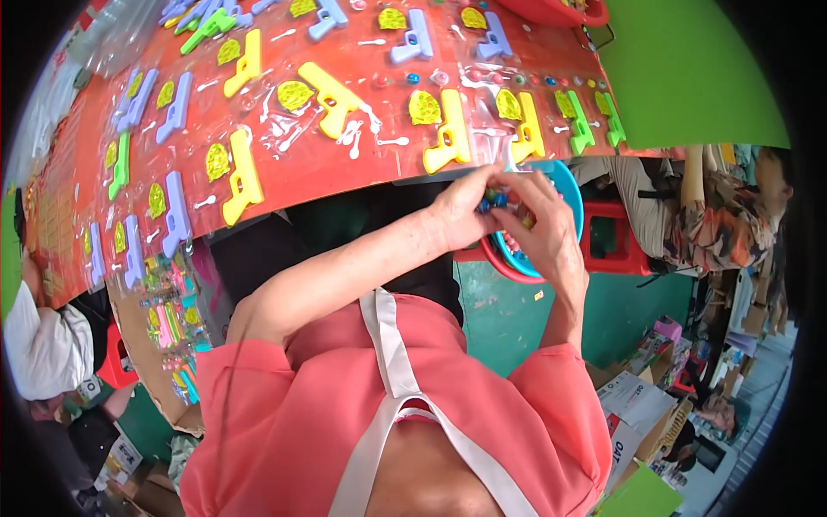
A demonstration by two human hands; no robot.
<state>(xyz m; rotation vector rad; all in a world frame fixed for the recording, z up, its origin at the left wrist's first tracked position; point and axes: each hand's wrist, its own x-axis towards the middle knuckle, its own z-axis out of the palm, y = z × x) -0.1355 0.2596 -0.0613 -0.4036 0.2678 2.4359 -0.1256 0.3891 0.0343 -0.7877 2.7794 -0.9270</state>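
Both my hands meet above a blue basin point(570, 191), just off the table's front edge. In the curled fingers of my left hand point(465, 209) lie small shiny coloured balls point(493, 202), some of them blue. My right hand point(551, 228) bends over from the right, its fingertips closed on the balls at the left palm; part of this grip is hidden. Nearest on the red table are yellow toy pistols point(450, 133), with yellow patterned discs point(424, 109) beside them. More coloured balls sit in a row point(440, 77) beyond these pistols.
The red table point(301, 185) carries several lilac, green and yellow toy pistols, white spoon-like pieces point(355, 138) and clear plastic packaging. A cardboard box point(142, 345) of packed toys stands at the left. At the right are a red stool point(613, 246) and a seated person point(724, 215).
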